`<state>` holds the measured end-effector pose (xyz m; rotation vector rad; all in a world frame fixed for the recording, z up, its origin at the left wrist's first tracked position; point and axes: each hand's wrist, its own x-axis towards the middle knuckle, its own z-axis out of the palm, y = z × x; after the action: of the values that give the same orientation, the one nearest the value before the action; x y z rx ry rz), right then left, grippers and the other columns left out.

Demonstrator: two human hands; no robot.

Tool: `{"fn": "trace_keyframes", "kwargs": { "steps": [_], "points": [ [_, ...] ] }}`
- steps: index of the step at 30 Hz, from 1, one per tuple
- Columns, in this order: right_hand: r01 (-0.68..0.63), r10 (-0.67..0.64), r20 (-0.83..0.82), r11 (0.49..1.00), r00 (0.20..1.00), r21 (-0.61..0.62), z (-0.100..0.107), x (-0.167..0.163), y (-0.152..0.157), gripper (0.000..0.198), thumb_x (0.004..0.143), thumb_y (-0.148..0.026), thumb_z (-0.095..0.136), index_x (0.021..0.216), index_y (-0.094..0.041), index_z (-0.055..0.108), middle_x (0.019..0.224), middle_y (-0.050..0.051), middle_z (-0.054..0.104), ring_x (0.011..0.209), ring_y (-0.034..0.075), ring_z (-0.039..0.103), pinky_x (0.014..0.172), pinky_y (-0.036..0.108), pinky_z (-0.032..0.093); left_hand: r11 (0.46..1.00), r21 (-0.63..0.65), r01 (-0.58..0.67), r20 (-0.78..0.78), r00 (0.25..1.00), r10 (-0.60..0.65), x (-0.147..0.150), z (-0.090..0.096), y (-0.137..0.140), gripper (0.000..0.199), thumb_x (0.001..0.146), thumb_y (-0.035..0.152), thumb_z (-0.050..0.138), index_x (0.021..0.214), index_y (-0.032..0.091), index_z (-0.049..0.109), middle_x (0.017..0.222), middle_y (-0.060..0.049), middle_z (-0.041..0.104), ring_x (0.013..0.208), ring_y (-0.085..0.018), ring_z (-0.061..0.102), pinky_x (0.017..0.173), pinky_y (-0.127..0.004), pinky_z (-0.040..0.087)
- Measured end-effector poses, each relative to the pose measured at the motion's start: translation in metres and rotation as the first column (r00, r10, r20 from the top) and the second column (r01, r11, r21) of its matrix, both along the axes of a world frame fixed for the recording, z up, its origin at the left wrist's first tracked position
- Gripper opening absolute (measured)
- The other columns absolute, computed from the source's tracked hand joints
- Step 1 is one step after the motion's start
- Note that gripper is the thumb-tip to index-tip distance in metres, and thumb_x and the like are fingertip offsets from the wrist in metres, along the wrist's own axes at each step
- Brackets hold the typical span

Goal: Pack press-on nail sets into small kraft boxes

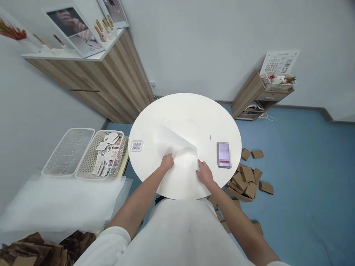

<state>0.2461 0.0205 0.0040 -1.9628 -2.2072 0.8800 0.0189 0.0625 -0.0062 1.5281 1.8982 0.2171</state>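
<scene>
A thin, whitish translucent sheet [174, 141] lies on the round white table [188, 105], with its upper part lifted and folded over. My left hand [167, 162] is closed on the sheet's near left part. My right hand [205, 173] rests by the sheet's lower right side, thumb and forefinger apart; whether it touches the sheet's edge is hard to see. On the table's left lies a small clear case [137, 146] with little pieces inside. To the right of my right hand is a phone [223, 154] with a blurred screen.
At left stand a white basket [81, 168] of printed cards, an empty-looking basket [59, 162] and a stack of translucent sheets [61, 203]. Flattened brown cardboard [36, 251] lies below them. Small brown boxes [245, 181] are piled on the floor at right. Cabinets [122, 74] line the wall.
</scene>
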Motion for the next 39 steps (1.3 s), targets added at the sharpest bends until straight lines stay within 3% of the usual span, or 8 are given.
{"fn": "trace_keyframes", "kwargs": {
  "steps": [6, 9, 14, 16, 20, 22, 27, 39],
  "points": [
    [-0.273, 0.263, 0.108, 0.958, 0.959, 0.092, 0.005, -0.008, 0.018, 0.052, 0.074, -0.024, 0.051, 0.123, -0.021, 0.037, 0.125, 0.011, 0.041, 0.115, 0.025, 0.036, 0.090, 0.036, 0.031, 0.992, 0.124, 0.009, -0.024, 1.000, -0.006, 0.005, -0.005, 0.006, 0.067, 0.068, -0.002, 0.041, 0.132, 0.013, 0.024, 0.139, -0.014, 0.023, 0.125, -0.025, 0.029, 0.096, -0.036, 0.035],
    [-0.378, 0.367, 0.136, 0.924, 0.920, 0.065, -0.001, -0.010, 0.023, 0.057, 0.072, -0.030, 0.055, 0.125, -0.020, 0.035, 0.136, 0.010, 0.031, 0.125, 0.026, 0.024, 0.096, 0.040, 0.024, 0.992, 0.128, 0.011, -0.031, 0.999, -0.007, 0.005, -0.007, 0.000, 0.067, 0.070, 0.000, 0.040, 0.133, 0.014, 0.022, 0.141, -0.013, 0.018, 0.126, -0.026, 0.028, 0.094, -0.037, 0.037],
    [-0.411, 0.400, 0.166, 0.911, 0.902, 0.040, -0.008, -0.006, 0.025, 0.056, 0.075, -0.032, 0.050, 0.127, -0.021, 0.032, 0.139, 0.009, 0.027, 0.127, 0.025, 0.020, 0.097, 0.042, 0.020, 0.969, 0.248, 0.009, -0.204, 0.978, 0.043, -0.001, -0.005, -0.021, 0.059, 0.075, 0.014, 0.044, 0.131, 0.012, 0.026, 0.140, -0.016, 0.020, 0.124, -0.031, 0.028, 0.093, -0.044, 0.035],
    [-0.419, 0.406, 0.170, 0.907, 0.898, 0.045, -0.007, -0.005, 0.026, 0.055, 0.076, -0.032, 0.049, 0.127, -0.020, 0.033, 0.139, 0.009, 0.027, 0.128, 0.025, 0.020, 0.098, 0.042, 0.020, 0.952, 0.295, 0.086, -0.295, 0.956, 0.005, -0.003, -0.001, -0.034, 0.055, 0.077, 0.017, 0.042, 0.131, 0.014, 0.029, 0.141, -0.015, 0.020, 0.124, -0.031, 0.027, 0.093, -0.046, 0.032],
    [-0.411, 0.390, 0.184, 0.907, 0.902, 0.090, -0.002, -0.004, 0.023, 0.056, 0.075, -0.035, 0.049, 0.126, -0.019, 0.034, 0.141, 0.011, 0.023, 0.129, 0.026, 0.017, 0.099, 0.044, 0.016, 0.854, 0.298, 0.426, -0.392, 0.871, -0.298, -0.001, 0.006, -0.065, 0.046, 0.082, 0.022, 0.035, 0.127, 0.018, 0.036, 0.140, -0.010, 0.026, 0.128, -0.025, 0.022, 0.099, -0.043, 0.023],
    [-0.418, 0.396, 0.179, 0.903, 0.900, 0.104, -0.001, -0.005, 0.019, 0.056, 0.075, -0.038, 0.048, 0.126, -0.019, 0.034, 0.141, 0.011, 0.021, 0.129, 0.027, 0.017, 0.099, 0.045, 0.015, 0.840, 0.268, 0.473, -0.415, 0.843, -0.342, 0.000, 0.006, -0.080, 0.045, 0.083, 0.026, 0.034, 0.127, 0.018, 0.037, 0.139, -0.009, 0.028, 0.129, -0.025, 0.021, 0.100, -0.044, 0.019],
    [-0.416, 0.405, 0.173, 0.909, 0.898, 0.035, -0.007, -0.004, 0.007, 0.060, 0.074, -0.038, 0.050, 0.128, -0.020, 0.031, 0.141, 0.011, 0.022, 0.129, 0.026, 0.017, 0.100, 0.046, 0.012, 0.893, 0.187, 0.410, -0.382, 0.868, -0.318, -0.001, 0.001, -0.096, 0.048, 0.081, 0.031, 0.038, 0.127, 0.018, 0.036, 0.138, -0.011, 0.030, 0.128, -0.027, 0.021, 0.098, -0.047, 0.021],
    [-0.346, 0.343, 0.145, 0.938, 0.928, -0.005, -0.005, 0.003, 0.010, 0.062, 0.072, -0.031, 0.053, 0.129, -0.021, 0.029, 0.143, 0.010, 0.017, 0.129, 0.027, 0.014, 0.099, 0.047, 0.012, 0.945, 0.127, 0.303, -0.165, 0.945, -0.281, 0.003, 0.008, -0.086, 0.048, 0.077, 0.028, 0.048, 0.124, 0.022, 0.039, 0.138, -0.010, 0.029, 0.130, -0.027, 0.016, 0.103, -0.045, 0.013]
  ]
}}
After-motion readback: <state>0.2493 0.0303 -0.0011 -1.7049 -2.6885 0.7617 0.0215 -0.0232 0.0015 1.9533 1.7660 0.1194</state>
